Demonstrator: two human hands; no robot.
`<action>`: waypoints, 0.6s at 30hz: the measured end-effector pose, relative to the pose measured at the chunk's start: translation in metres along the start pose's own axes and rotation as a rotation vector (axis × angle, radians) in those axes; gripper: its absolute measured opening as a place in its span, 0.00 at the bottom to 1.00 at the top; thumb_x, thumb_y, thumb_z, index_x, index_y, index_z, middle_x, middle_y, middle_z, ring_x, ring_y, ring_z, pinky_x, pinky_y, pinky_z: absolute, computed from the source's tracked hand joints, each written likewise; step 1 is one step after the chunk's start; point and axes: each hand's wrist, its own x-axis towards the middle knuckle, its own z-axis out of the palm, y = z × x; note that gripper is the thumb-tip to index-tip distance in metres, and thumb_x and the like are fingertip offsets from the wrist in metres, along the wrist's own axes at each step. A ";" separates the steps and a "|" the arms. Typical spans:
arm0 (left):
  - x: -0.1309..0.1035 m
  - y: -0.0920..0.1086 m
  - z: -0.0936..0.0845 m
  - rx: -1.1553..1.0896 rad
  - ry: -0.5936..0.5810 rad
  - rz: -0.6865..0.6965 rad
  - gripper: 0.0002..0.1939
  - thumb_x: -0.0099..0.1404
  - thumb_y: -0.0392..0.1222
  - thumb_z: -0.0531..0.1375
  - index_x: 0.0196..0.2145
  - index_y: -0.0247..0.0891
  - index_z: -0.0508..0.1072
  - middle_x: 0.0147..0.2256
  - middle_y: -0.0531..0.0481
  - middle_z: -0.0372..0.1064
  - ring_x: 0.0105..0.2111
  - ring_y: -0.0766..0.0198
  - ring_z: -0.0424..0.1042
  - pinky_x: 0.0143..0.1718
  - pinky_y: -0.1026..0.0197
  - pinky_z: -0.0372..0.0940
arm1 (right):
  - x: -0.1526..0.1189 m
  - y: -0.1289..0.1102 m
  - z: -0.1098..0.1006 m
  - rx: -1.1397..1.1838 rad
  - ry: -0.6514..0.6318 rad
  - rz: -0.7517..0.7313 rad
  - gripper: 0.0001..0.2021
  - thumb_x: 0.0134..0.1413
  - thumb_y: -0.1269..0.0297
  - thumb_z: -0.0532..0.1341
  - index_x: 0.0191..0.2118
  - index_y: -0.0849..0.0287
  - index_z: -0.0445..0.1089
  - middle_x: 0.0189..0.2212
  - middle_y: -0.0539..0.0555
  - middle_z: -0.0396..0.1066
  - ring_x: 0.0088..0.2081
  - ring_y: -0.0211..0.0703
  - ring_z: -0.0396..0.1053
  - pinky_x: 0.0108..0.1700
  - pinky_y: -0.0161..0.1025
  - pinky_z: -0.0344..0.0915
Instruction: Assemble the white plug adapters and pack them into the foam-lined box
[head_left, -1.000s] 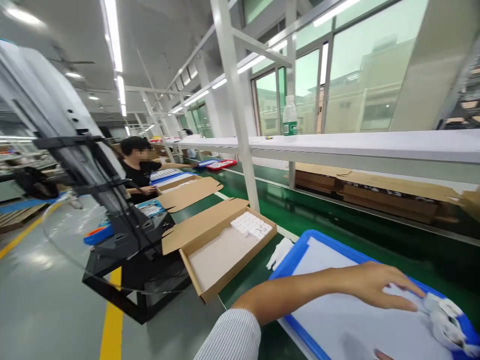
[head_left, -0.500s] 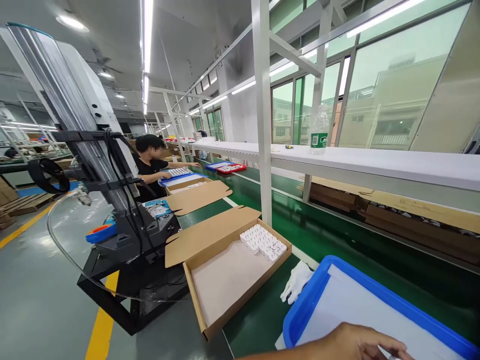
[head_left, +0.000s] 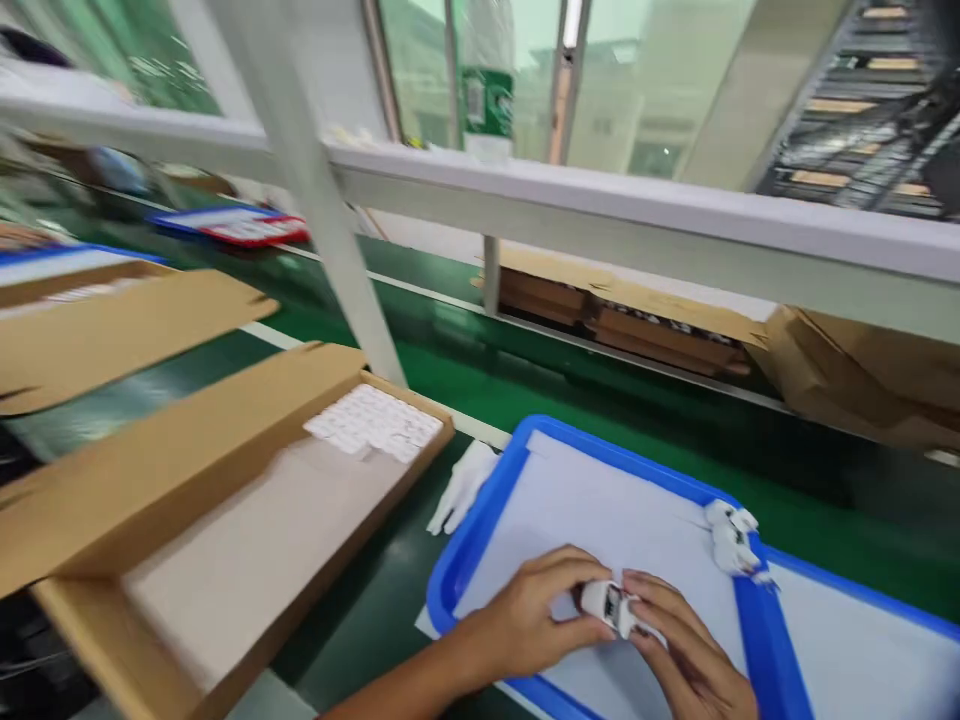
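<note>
Over a blue tray (head_left: 480,545) lined with white paper, both hands hold one small white part (head_left: 611,606) with a dark marking on it. My left hand (head_left: 536,620) pinches its left end between thumb and fingers. From the right, my right hand (head_left: 686,645) has its fingers closed on the other end. A few white parts (head_left: 731,540) are gathered at the tray's right rim. Left of the tray stands an open cardboard box (head_left: 390,500) with rows of white pieces (head_left: 375,420) in its far corner.
A white glove (head_left: 463,487) lies between box and tray. A second blue tray (head_left: 870,600) adjoins on the right. Behind runs a white shelf (head_left: 637,195) on a post (head_left: 315,180), carrying a plastic bottle (head_left: 487,90). Red and blue trays (head_left: 255,230) sit farther left.
The view has swung right and down. Both hands now show fully over the tray with the white part between them; earlier only one hand showed at the bottom edge.
</note>
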 end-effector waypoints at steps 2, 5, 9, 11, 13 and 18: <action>0.001 -0.003 -0.001 -0.030 -0.025 -0.026 0.19 0.62 0.42 0.72 0.50 0.37 0.79 0.40 0.42 0.78 0.37 0.59 0.76 0.42 0.60 0.72 | 0.002 -0.005 0.000 0.051 -0.016 -0.028 0.12 0.67 0.67 0.63 0.51 0.46 0.79 0.51 0.57 0.79 0.52 0.55 0.77 0.51 0.48 0.78; -0.001 -0.004 -0.003 -0.024 -0.037 -0.043 0.18 0.62 0.39 0.71 0.50 0.37 0.79 0.40 0.44 0.78 0.36 0.61 0.76 0.41 0.61 0.72 | 0.004 -0.007 0.004 0.098 -0.050 -0.024 0.15 0.67 0.70 0.62 0.54 0.45 0.75 0.49 0.57 0.77 0.52 0.53 0.75 0.52 0.48 0.76; -0.004 -0.001 -0.003 0.042 -0.024 -0.037 0.17 0.62 0.38 0.71 0.49 0.40 0.78 0.43 0.45 0.78 0.40 0.59 0.78 0.44 0.61 0.73 | -0.002 -0.006 0.010 0.093 -0.085 0.091 0.16 0.68 0.71 0.61 0.56 0.44 0.72 0.49 0.56 0.72 0.54 0.50 0.71 0.55 0.46 0.72; -0.005 -0.001 -0.001 0.055 -0.024 -0.031 0.18 0.62 0.37 0.71 0.50 0.41 0.79 0.44 0.45 0.78 0.42 0.58 0.78 0.45 0.61 0.73 | -0.006 -0.006 0.012 0.100 -0.095 0.147 0.15 0.69 0.70 0.60 0.55 0.44 0.71 0.48 0.56 0.69 0.55 0.50 0.70 0.55 0.45 0.72; -0.006 -0.002 0.000 0.056 -0.025 -0.026 0.18 0.62 0.37 0.71 0.50 0.42 0.79 0.44 0.45 0.78 0.42 0.57 0.78 0.46 0.62 0.73 | -0.007 -0.007 0.013 0.116 -0.098 0.164 0.14 0.70 0.69 0.59 0.56 0.45 0.71 0.48 0.56 0.67 0.55 0.49 0.69 0.55 0.44 0.71; -0.007 -0.007 0.001 -0.039 -0.032 -0.101 0.17 0.62 0.36 0.71 0.49 0.46 0.82 0.46 0.45 0.79 0.45 0.56 0.78 0.48 0.59 0.74 | -0.005 -0.009 0.014 0.150 -0.123 0.127 0.16 0.71 0.68 0.58 0.57 0.42 0.71 0.49 0.56 0.66 0.53 0.48 0.70 0.53 0.44 0.72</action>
